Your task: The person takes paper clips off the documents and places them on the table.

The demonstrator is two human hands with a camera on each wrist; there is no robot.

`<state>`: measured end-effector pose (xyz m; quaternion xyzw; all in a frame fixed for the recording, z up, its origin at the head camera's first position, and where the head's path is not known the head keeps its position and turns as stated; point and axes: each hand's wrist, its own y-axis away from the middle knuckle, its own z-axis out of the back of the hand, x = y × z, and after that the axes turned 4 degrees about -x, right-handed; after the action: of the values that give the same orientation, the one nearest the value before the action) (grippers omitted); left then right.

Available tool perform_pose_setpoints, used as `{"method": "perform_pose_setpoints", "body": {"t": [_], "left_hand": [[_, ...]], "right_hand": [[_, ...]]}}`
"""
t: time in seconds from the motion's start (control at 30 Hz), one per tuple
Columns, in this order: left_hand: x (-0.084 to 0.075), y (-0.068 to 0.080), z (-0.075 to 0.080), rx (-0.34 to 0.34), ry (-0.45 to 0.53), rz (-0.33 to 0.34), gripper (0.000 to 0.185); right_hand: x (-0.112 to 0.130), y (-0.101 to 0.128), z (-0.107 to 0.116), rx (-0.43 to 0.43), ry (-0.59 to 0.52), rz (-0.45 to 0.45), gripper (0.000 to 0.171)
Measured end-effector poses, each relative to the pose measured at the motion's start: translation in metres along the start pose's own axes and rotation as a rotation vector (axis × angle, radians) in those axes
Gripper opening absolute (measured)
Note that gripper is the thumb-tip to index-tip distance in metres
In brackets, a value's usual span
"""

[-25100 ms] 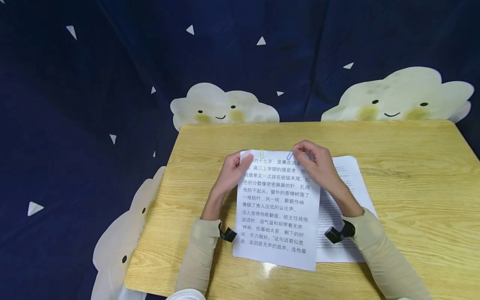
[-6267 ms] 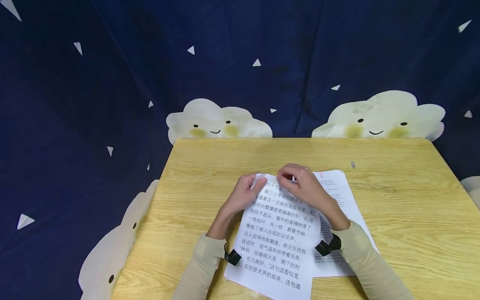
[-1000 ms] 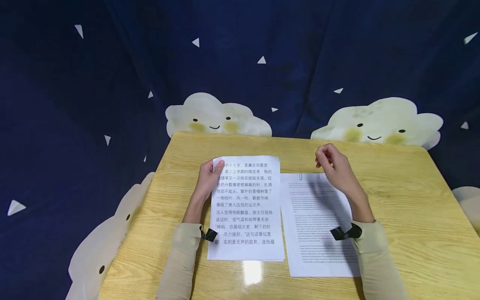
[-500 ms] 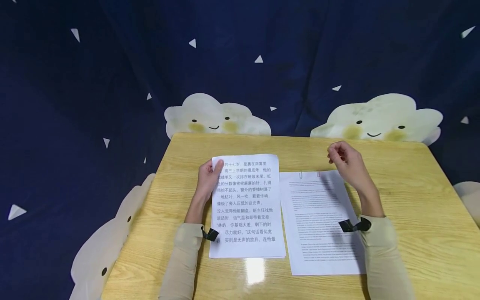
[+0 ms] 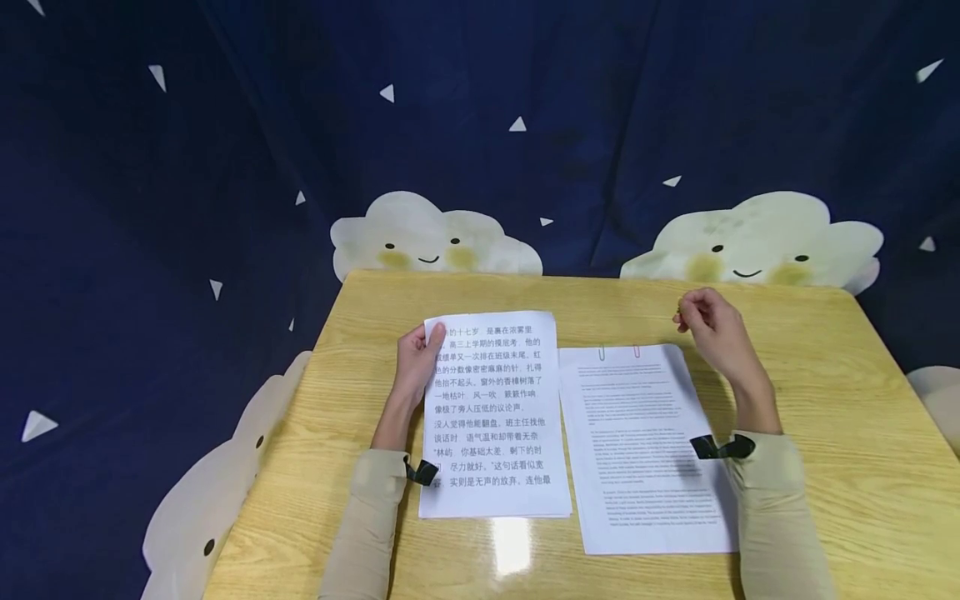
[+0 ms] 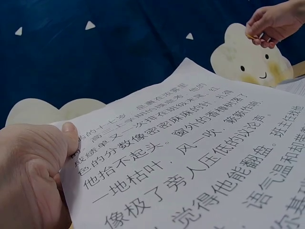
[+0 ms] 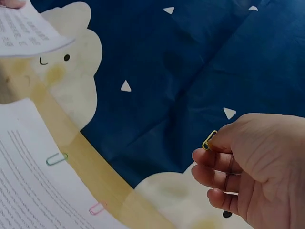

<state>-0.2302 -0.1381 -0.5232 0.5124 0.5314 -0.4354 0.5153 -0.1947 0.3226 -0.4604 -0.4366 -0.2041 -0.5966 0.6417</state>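
In the head view my left hand (image 5: pixel 415 367) sits left of centre on the yellow table (image 5: pixel 825 350), thumb over the upper left corner of the sheet with large Chinese print (image 5: pixel 495 417), pinching that corner. My right hand (image 5: pixel 712 333) hovers right of centre above the table, beyond the upper right corner of the small-print sheet (image 5: pixel 645 450), fingers curled and pinching a small yellow paper clip (image 5: pixel 677 314). Two clips, a green clip (image 5: pixel 602 352) and a pink clip (image 5: pixel 637 352), sit on the top edge of that sheet. The two sheets lie side by side, just apart

In the left wrist view my left hand (image 6: pixel 33 176) fills the lower left, thumb pressed on the printed sheet (image 6: pixel 200 157); my right hand (image 6: pixel 271 21) shows at the upper right, fingers bunched together

In the right wrist view my right hand (image 7: pixel 252 167) is at the lower right, thumb and forefinger gripping the yellow paper clip (image 7: pixel 208 141). The green clip (image 7: pixel 56 159) and pink clip (image 7: pixel 97 208) lie at the lower left on the small-print sheet (image 7: pixel 28 191)
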Motion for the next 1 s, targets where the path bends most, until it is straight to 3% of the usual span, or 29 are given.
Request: {"method": "perform_pose_setpoints", "body": {"t": [0.37,0.57,0.77,1.0], "left_hand": [[0.001,0.001,0.002,-0.019,-0.005,0.006,0.034],[0.003,0.000,-0.004,0.011,-0.005,0.009,0.037],[0.006,-0.001,-0.004,-0.003,-0.023,0.015,0.039],[0.007,-0.002,-0.002,-0.042,-0.032,0.027,0.034]], "right_hand": [[-0.033,0.000,0.005,-0.063,0.022,-0.089,0.023],[-0.050,0.002,0.016,-0.143,0.015,-0.159,0.025],[-0.070,0.006,0.019,-0.242,0.034,-0.294,0.027],[-0.099,0.009,0.014,-0.299,0.158,-0.421,0.033]]}}
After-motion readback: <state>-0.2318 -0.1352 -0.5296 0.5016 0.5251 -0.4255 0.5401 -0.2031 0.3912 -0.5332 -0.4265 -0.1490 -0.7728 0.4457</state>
